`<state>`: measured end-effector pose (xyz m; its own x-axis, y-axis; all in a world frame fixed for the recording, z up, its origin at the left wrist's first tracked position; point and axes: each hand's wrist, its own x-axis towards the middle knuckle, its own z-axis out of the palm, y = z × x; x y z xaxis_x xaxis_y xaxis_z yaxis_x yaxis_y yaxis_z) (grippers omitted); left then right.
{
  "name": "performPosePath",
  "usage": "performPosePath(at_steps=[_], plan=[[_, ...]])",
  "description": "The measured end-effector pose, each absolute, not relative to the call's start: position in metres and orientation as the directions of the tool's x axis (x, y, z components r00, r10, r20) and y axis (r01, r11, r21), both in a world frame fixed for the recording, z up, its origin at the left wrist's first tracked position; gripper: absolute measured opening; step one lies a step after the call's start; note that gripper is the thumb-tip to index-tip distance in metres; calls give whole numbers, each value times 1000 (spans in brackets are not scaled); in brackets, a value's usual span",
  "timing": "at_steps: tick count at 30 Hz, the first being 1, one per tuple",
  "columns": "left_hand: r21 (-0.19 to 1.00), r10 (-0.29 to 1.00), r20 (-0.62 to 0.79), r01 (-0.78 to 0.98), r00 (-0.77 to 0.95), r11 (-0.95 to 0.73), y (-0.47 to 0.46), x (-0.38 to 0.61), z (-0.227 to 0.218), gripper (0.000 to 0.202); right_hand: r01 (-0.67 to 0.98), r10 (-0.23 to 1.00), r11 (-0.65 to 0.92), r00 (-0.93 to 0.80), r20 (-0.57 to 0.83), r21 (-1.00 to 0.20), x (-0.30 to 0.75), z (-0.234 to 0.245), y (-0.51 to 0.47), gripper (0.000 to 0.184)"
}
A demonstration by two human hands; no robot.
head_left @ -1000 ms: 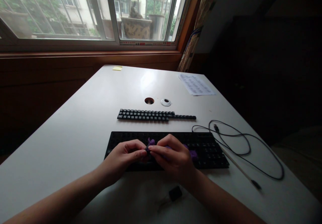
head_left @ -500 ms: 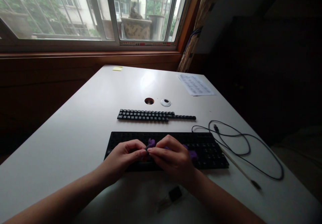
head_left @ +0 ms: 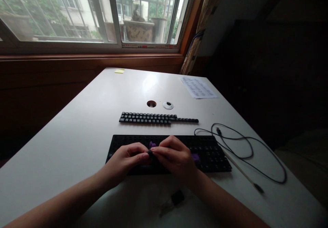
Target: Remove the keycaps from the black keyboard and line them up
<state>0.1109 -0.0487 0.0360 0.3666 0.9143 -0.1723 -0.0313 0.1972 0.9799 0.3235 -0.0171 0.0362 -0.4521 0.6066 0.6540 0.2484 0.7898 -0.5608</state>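
Observation:
Over the black keyboard (head_left: 207, 168), both my hands meet with their fingertips close together. My left hand (head_left: 128, 156) pinches a small dark keycap (head_left: 150, 152) between thumb and index finger. Beside it, my right hand (head_left: 176, 156) is closed on a soft purple cloth (head_left: 152, 144) and presses it against the keycap. More purple shows on the keyboard to the right of my right hand. Much of the keyboard's upper left area has no keycaps on it. The part of the cloth inside my fingers is hidden.
Loose keycaps (head_left: 143, 118) stand in rows behind the keyboard. At right lie a looped cable (head_left: 252, 149) and a thin brush (head_left: 258, 187). A small black-handled wire tool (head_left: 177, 198) lies in front. Papers (head_left: 198, 87), a desk hole (head_left: 151, 104) and its cover (head_left: 168, 105) are farther back.
My right fingers have shifted slightly over the keycap, and the purple cloth is bunched differently, with less of it showing. My left hand keeps its pinch; the whole view has tilted a little.

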Motion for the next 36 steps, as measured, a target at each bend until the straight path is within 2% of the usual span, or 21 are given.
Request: performPosePath(at_steps=[7,13,21,29,36], plan=[[978,919,-181,-38,350,207,-49,112,37,25,211,564,819,-470,679,-534,323,36,-17,21],[972,923,-178,-87,340,220,-51,112,40,23,290,725,685,-361,587,-668,330,30,-11,20],[963,919,-183,-126,348,239,-50,111,39,20,175,782,593,-355,512,-786,326,30,-12,18],[949,908,-158,-195,389,249,-50,113,39,19,134,785,570,-382,488,-811,323,29,-18,20],[926,883,-205,-208,422,315,-52,113,31,23,59,758,580,-405,511,-813,317,31,-25,22]])
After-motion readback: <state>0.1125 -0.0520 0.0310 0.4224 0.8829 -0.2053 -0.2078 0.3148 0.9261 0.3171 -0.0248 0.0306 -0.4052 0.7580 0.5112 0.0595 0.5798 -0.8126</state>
